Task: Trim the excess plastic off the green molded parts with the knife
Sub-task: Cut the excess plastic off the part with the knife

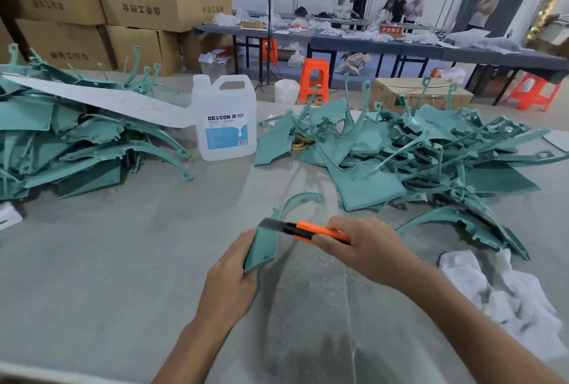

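The left hand (233, 277) grips a green molded part (261, 248) near the middle of the grey tabletop (117, 263), fingers wrapped behind its flat panel and thumb along the left edge. The part's thin curved arm arcs up and to the right. The right hand (365, 249) is curled around an orange utility knife (321, 232), whose extended blade points left and meets the top edge of the part's panel. 2 heaps of similar green parts lie on the tabletop: 1 pile at far left (77, 146) with a white sheet (107, 100) across it, another at right (425, 152). A clear DEXCON jug (224, 120) stands between them. A crumpled white cloth (508, 297) lies near the right forearm.
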